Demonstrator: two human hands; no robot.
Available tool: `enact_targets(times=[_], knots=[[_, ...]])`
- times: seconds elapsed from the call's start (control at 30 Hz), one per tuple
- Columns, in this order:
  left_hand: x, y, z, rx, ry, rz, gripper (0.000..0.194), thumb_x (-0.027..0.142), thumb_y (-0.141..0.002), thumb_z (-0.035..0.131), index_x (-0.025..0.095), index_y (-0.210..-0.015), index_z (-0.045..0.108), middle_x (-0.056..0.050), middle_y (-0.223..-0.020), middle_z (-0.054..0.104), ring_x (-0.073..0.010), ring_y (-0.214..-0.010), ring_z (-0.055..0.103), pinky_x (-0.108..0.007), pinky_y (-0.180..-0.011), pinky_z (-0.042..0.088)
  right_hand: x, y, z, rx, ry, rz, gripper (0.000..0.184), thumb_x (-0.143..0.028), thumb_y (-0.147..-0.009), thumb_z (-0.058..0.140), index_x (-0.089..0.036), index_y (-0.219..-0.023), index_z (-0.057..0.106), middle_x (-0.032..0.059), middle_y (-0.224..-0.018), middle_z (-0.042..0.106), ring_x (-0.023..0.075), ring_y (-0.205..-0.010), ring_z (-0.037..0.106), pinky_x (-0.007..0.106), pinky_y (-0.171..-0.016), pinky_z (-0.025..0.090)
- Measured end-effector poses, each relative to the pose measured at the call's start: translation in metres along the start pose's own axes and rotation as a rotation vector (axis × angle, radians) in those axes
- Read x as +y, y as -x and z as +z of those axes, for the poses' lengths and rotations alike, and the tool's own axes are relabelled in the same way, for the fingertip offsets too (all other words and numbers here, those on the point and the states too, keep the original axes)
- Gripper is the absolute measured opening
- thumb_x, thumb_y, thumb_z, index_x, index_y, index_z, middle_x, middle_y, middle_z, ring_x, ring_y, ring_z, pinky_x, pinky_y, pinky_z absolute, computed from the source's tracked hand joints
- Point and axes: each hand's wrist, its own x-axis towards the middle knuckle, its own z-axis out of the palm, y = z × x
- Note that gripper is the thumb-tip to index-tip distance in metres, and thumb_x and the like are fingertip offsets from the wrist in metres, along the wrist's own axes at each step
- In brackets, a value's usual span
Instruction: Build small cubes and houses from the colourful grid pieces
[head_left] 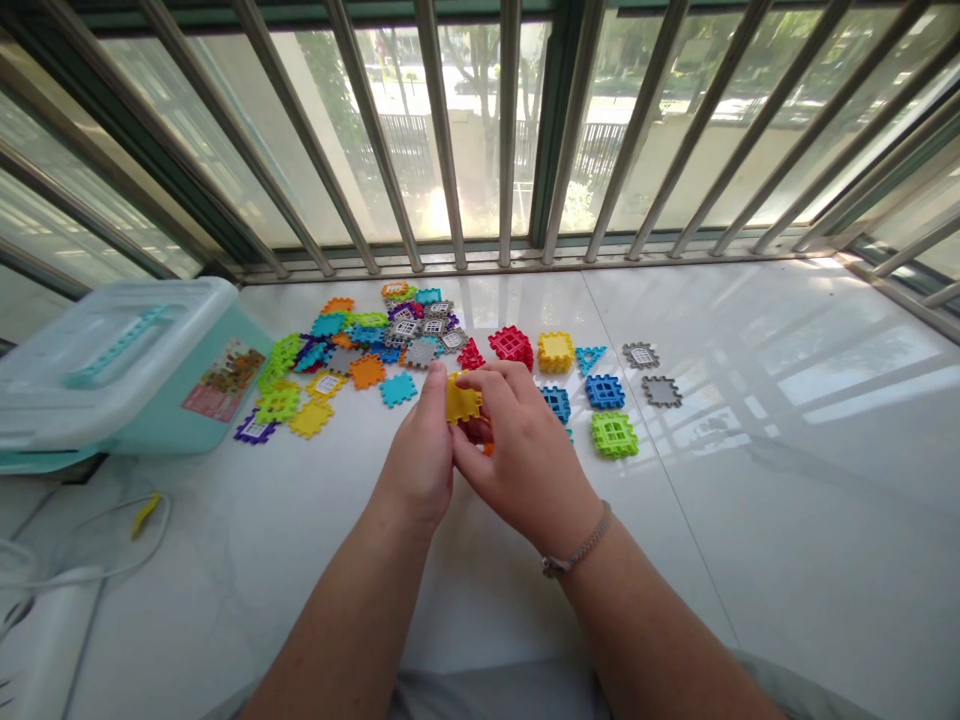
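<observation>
White surface [795, 560]: lidded box [199, 378] beside pieces [367, 372]

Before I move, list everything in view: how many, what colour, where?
Storage box: 1, teal, left
Power strip: 1, white, lower left
Cable: 1, white, left
Small object: 1, yellow, by cable
Loose pieces: many, mixed colours, right of box
Stacks: 4, red, yellow, blue, green, centre-right
Triangle: 1, blue, right of yellow stack
Flat squares: 2, grey, right
Half-hidden pieces: count unclear, blue, orange, centre
Bars: many, silver, top
Tiled surface: 1, white, beneath
Held piece: 1, yellow, centre
Bracelet: 1, greyish, low centre-right
Left hand: 1, bare, centre
Right hand: 1, bare, centre
</observation>
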Motion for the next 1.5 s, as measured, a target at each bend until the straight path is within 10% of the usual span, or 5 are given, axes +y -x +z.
enact_targets(times=[1.5], knots=[[-0.0066, -0.0021, -0.0037, 0.014, -0.151, 0.051, 0.058, 0.076, -0.096, 0.073, 0.018, -0.098, 0.075, -0.005, -0.085, 0.08, -0.0204, -0.08, 0.078, -0.027, -0.069, 0.058, -0.0004, -0.0011, -0.004, -0.086, -0.008, 0.048, 0.033, -0.015, -0.099, 0.065, -0.018, -0.132, 0.066, 0.0176, -0.134, 0.067, 0.0316, -0.128, 0.066, 0.05, -0.111, 0.059]])
